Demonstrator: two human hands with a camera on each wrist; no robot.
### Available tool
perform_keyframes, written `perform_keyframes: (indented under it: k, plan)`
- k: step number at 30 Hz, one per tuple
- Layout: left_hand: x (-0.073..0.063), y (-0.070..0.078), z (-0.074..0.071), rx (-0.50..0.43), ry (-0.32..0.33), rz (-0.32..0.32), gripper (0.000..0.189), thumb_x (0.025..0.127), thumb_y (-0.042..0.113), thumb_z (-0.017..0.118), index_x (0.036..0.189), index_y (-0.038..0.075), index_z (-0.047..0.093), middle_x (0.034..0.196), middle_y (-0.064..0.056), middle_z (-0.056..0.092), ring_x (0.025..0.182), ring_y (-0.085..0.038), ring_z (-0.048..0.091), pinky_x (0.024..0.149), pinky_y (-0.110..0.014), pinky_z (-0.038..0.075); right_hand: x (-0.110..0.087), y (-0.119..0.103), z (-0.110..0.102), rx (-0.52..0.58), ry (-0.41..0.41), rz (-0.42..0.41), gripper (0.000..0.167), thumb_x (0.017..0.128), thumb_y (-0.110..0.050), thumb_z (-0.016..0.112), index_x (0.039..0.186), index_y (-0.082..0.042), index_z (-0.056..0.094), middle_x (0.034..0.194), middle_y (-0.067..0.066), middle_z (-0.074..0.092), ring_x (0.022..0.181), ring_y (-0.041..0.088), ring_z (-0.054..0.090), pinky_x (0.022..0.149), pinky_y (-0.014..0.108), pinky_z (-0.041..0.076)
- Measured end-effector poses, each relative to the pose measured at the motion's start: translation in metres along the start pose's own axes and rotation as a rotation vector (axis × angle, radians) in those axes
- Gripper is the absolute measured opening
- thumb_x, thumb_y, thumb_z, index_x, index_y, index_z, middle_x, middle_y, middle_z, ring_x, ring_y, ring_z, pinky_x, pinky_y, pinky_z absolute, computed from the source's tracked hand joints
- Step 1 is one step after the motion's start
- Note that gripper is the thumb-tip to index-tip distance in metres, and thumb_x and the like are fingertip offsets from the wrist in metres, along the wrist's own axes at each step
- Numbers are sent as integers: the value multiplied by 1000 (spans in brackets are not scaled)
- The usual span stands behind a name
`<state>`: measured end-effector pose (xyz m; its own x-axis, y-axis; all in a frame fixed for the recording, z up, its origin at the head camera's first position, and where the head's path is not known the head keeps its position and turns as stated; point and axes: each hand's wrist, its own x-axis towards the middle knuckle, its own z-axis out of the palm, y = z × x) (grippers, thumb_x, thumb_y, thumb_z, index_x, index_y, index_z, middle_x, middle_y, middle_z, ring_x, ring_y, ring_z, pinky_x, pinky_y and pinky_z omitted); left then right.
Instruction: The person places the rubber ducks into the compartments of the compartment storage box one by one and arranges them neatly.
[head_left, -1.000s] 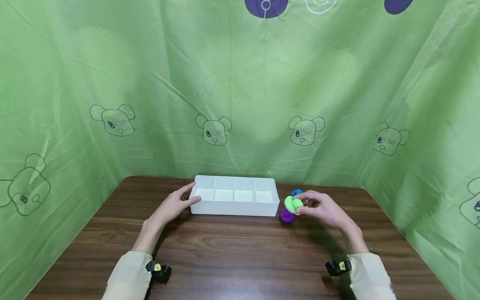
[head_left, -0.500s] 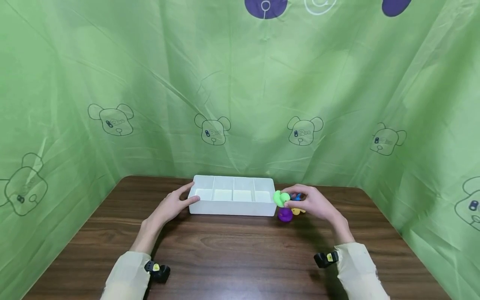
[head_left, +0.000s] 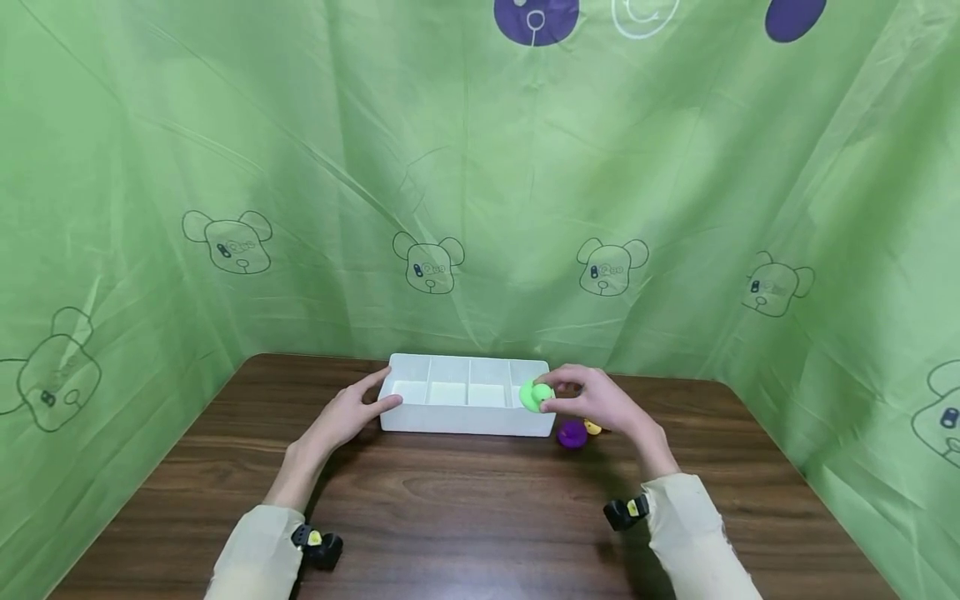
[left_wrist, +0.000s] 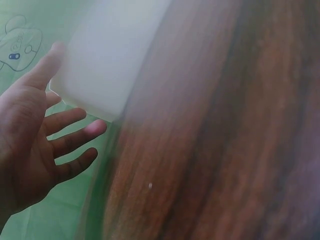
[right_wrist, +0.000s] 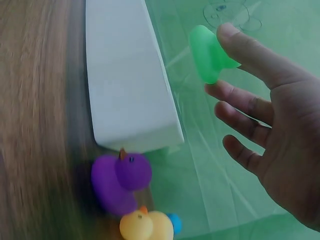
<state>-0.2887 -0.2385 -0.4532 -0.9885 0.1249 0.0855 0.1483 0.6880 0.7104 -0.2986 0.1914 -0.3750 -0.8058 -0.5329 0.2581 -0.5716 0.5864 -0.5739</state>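
Note:
A green rubber duck [head_left: 531, 395] is pinched between the thumb and fingers of my right hand [head_left: 600, 398], over the right-end compartment of a white divided box [head_left: 465, 419]. In the right wrist view the green duck [right_wrist: 207, 55] shows beyond the box rim, the other fingers loosely bent. My left hand [head_left: 343, 417] rests at the box's left end, thumb by the front rim and forefinger at the back corner. Its fingers [left_wrist: 75, 142] look relaxed and fairly straight in the left wrist view.
Beside the box's right end sits a purple duck [right_wrist: 112, 182], with a yellow duck [right_wrist: 137, 227] close behind it. A bit of a blue thing [right_wrist: 175, 222] peeks out past the yellow one. The brown wooden table [head_left: 465, 517] is backed by a green curtain [head_left: 510, 167].
My right hand has carried the green duck leftward, from above the other ducks to over the box's right end. The left hand stays at the box.

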Motion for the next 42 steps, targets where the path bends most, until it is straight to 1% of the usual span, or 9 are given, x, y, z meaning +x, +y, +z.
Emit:
perform_keyframes:
  k: [5, 13, 16, 21, 28, 31, 35, 38, 42]
  plan:
    - [0, 0, 0, 6, -5, -2, 79, 91, 64, 58, 157, 29, 32, 160, -10, 36, 144, -39, 37, 112, -60, 34, 12, -11, 5, 0, -27, -10, 32, 81, -41, 82, 111, -32, 74, 103, -14, 69, 93, 22, 63, 80, 35, 53]
    - [2, -1, -1, 11, -5, 10, 81, 90, 66, 59, 156, 28, 33, 159, -11, 38, 143, -39, 38, 111, -60, 35, 29, -24, 15, -14, -51, -31, 33, 81, -39, 82, 112, -34, 74, 109, -18, 70, 97, 19, 63, 85, 42, 52]
    - [2, -1, -2, 11, -1, 15, 83, 89, 68, 58, 156, 28, 33, 159, -11, 37, 143, -39, 38, 112, -60, 35, 36, -30, 20, -28, -57, -44, 34, 81, -40, 82, 113, -34, 73, 109, -19, 70, 98, 20, 62, 86, 40, 51]
    - [1, 1, -2, 3, -6, 7, 83, 88, 68, 58, 157, 28, 33, 159, -11, 37, 143, -39, 37, 112, -60, 35, 45, -39, 26, -36, -82, -22, 38, 81, -43, 81, 116, -34, 72, 104, -19, 70, 100, 21, 62, 86, 39, 51]
    - [1, 0, -1, 13, -2, 16, 82, 89, 67, 58, 156, 27, 34, 158, -12, 39, 142, -40, 38, 111, -60, 36, 58, -47, 38, -76, -101, -32, 38, 82, -46, 79, 117, -35, 72, 102, -20, 69, 101, 21, 63, 81, 30, 49]
    - [1, 0, -1, 9, 0, 16, 83, 88, 69, 58, 156, 28, 34, 158, -12, 39, 141, -39, 40, 110, -59, 37, 65, -51, 42, -84, -108, -35, 38, 82, -47, 79, 117, -36, 72, 102, -21, 68, 99, 17, 63, 80, 30, 49]
    - [-1, 1, -2, 4, -5, 11, 83, 88, 68, 58, 156, 28, 34, 158, -12, 39, 141, -39, 41, 110, -59, 37, 72, -56, 47, -88, -118, -44, 38, 82, -47, 79, 117, -35, 72, 103, -20, 69, 100, 19, 64, 77, 30, 51]
    - [-1, 2, -2, -3, -6, 7, 82, 89, 66, 59, 156, 27, 34, 158, -12, 38, 141, -38, 41, 110, -58, 37, 78, -59, 51, -101, -119, -56, 38, 82, -47, 79, 116, -33, 72, 101, -18, 70, 100, 20, 64, 78, 29, 50]
    - [0, 0, -2, -12, -2, 7, 81, 90, 65, 60, 156, 27, 34, 158, -12, 38, 141, -38, 41, 111, -58, 37, 87, -66, 56, -114, -126, -62, 39, 83, -47, 78, 117, -31, 73, 100, -15, 71, 98, 15, 63, 82, 30, 50]
